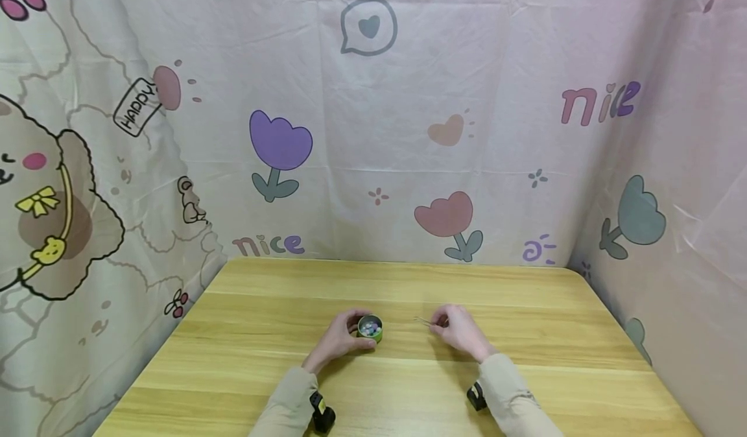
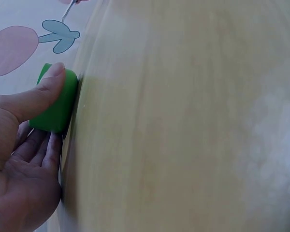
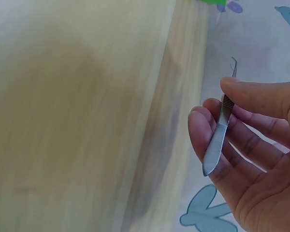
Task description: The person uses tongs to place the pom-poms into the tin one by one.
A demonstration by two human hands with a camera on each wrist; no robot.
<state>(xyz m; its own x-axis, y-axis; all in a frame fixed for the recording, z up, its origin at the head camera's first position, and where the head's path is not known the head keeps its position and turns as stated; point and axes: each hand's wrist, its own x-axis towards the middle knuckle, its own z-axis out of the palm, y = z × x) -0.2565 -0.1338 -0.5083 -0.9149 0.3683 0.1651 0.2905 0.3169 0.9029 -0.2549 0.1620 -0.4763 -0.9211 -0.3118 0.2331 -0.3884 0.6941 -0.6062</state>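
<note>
A small round green container (image 1: 370,330) stands on the table with its open top up. Small beads or pebbles in several colours lie in it, too small to tell exactly. My left hand (image 1: 340,335) holds the container from the left, thumb on the near side and fingers round the far side. In the left wrist view the thumb presses the green wall (image 2: 58,104). To the right, my right hand (image 1: 460,328) pinches silver tweezers (image 3: 218,137) between thumb and fingers. Their thin bent tips point left, toward the container but apart from it.
The wooden table (image 1: 408,378) bears the container. Behind it hangs a printed cloth (image 1: 373,132) with flowers and words, and more cloth hangs at both sides. Small black devices sit at the left sleeve (image 1: 292,398) and the right sleeve (image 1: 513,395).
</note>
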